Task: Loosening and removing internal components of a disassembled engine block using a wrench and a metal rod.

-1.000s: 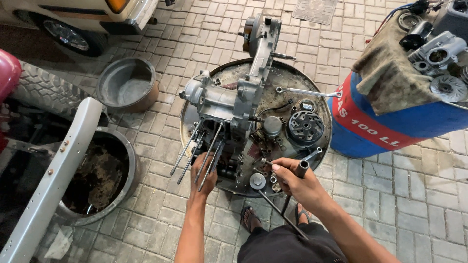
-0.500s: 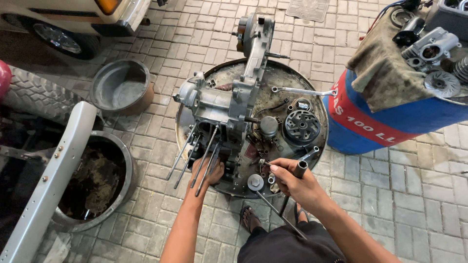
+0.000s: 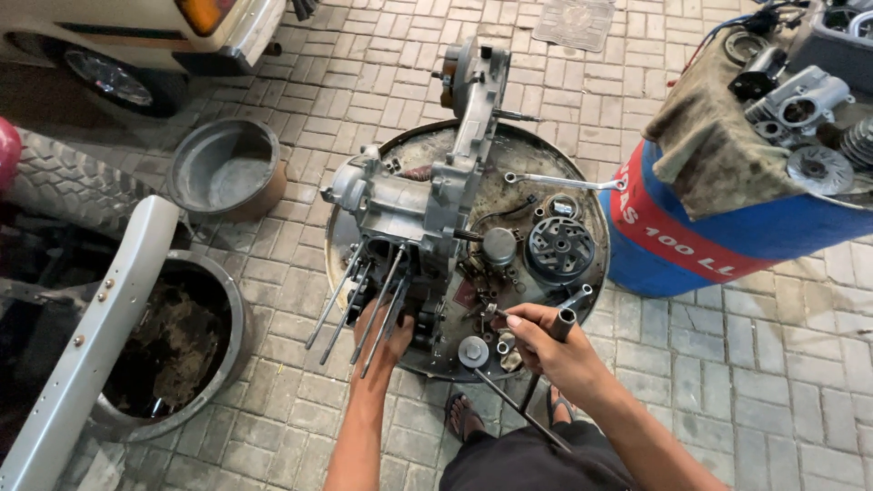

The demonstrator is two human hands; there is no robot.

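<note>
Our left hand [image 3: 384, 338] lies with its fingers spread against the lower end of the grey engine casing [image 3: 414, 205], among its long studs, while our right hand [image 3: 546, 350] is closed around a dark T-handle socket wrench [image 3: 536, 382]. We see the casing standing on a round metal tray [image 3: 523, 155] on the paved floor, beside a black flywheel [image 3: 561, 247] and a spanner [image 3: 564, 182]

We see our left hand [image 3: 386, 332] stretched forward on a straight forearm, fingers spread and palm down, while our right hand [image 3: 546, 345] sits nearer us with wrist bent, fingers curled tight and index finger pointing left.
</note>
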